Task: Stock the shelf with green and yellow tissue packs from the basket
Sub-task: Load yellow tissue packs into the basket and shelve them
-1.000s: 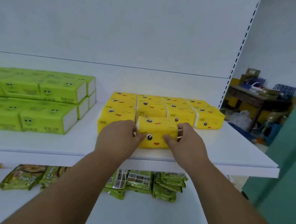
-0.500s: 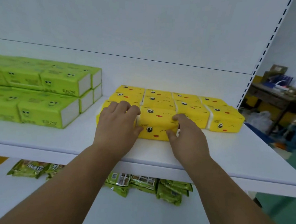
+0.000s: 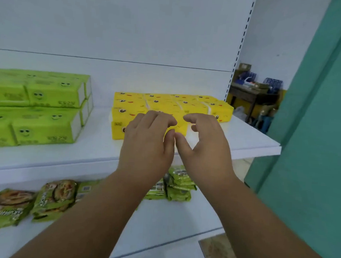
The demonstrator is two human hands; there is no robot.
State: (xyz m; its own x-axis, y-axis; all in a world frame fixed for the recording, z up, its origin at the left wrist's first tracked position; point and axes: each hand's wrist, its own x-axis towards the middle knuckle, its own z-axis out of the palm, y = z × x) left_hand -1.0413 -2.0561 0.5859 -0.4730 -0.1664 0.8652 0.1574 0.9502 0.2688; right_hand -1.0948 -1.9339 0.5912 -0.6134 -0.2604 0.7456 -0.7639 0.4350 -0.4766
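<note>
- The yellow tissue packs [image 3: 167,104] lie in a tight block on the upper shelf [image 3: 84,153], toward its right end, reaching back to the rear wall; each has a cartoon face printed on it.
- The front pack [image 3: 119,129] of that block lies nearest the shelf's front edge, touching the packs behind it.
- The left hand [image 3: 147,145] hovers in front of this pack with the fingers loosely curled and holding nothing; whether the fingertips touch the pack I cannot tell.
- The right hand [image 3: 206,149] is just beside it, fingers bent and spread in a loose claw, also holding nothing; the two thumbs nearly meet between the hands.
- The green tissue packs [image 3: 37,108] are stacked two high at the left end of the same shelf, well apart from the yellow block.
- On the lower shelf [image 3: 159,224] lie green snack packets [image 3: 31,202] at the left and another small pile [image 3: 179,185] nearer the middle, partly hidden behind the forearms.
- Past the shelf's right end stand a teal panel [image 3: 314,137] and a cluttered wooden table [image 3: 247,93] in the background.
</note>
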